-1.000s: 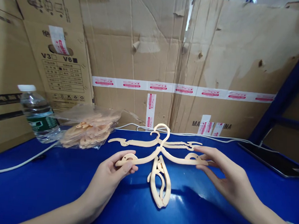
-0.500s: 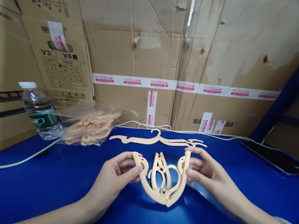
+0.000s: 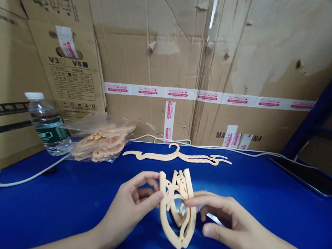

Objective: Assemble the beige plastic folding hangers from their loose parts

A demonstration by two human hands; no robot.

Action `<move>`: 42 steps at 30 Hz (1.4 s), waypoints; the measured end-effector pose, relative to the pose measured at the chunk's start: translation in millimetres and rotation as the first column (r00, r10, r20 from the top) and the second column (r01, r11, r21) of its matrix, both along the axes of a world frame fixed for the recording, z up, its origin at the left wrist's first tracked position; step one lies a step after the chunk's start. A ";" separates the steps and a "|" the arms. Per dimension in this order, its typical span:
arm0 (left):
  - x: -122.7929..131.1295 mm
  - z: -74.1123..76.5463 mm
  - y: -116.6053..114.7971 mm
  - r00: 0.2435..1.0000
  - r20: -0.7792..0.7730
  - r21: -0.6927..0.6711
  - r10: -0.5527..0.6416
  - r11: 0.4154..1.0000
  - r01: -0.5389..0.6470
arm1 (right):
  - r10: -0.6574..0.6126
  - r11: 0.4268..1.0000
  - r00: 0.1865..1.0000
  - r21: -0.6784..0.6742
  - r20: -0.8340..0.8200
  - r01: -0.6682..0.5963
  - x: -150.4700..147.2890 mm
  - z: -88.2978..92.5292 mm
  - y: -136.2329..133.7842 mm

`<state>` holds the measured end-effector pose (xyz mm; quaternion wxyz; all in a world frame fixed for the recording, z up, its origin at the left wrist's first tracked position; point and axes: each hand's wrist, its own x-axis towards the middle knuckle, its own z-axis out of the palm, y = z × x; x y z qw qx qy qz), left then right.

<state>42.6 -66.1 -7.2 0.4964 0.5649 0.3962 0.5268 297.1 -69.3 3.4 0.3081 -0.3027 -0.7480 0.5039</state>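
A cream plastic folding hanger (image 3: 172, 234) is upright in front of me, its two arms folded up close together in a narrow V. My left hand (image 3: 140, 194) pinches the upper part of its left arm between thumb and fingers. Against the right arm rests the index finger of my right hand (image 3: 228, 216); that hand's thumb is apart from the hanger and its fingers are spread. Another folded hanger (image 3: 175, 217) lies just behind, partly hidden. Farther back an unfolded hanger (image 3: 160, 156) lies flat with its hook away from me.
A clear plastic bag (image 3: 102, 139) full of cream hangers lies at the back left, beside a water bottle (image 3: 48, 124). A white cable (image 3: 221, 147) runs along the cardboard wall (image 3: 147, 62). A dark flat device (image 3: 307, 176) sits on the blue table (image 3: 72, 201) at right.
The held hanger's arms have swung from a wide spread to nearly together. My right hand has moved left and lower, and its thumb has come off the hanger.
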 end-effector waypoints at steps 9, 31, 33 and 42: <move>0.8 4.5 -12.3 0.967 -0.089 0.136 -0.239 0.959 0.250 | 0.024 0.994 0.995 -0.100 -0.099 -0.034 0.2 1.3 3.7; -0.2 0.1 -8.8 0.940 -0.075 0.090 -0.332 0.937 0.338 | 0.060 0.978 0.967 -0.180 -0.246 -0.107 -1.2 2.2 4.6; 0.3 3.8 -11.6 0.929 -0.110 0.087 -0.352 0.928 0.362 | 0.063 0.972 0.971 -0.206 -0.232 -0.112 -0.5 1.9 4.2; -9.6 -1.1 -18.3 0.860 -0.413 0.122 -0.300 0.918 0.378 | 0.056 0.965 0.977 -0.241 -0.205 -0.106 5.8 0.2 6.7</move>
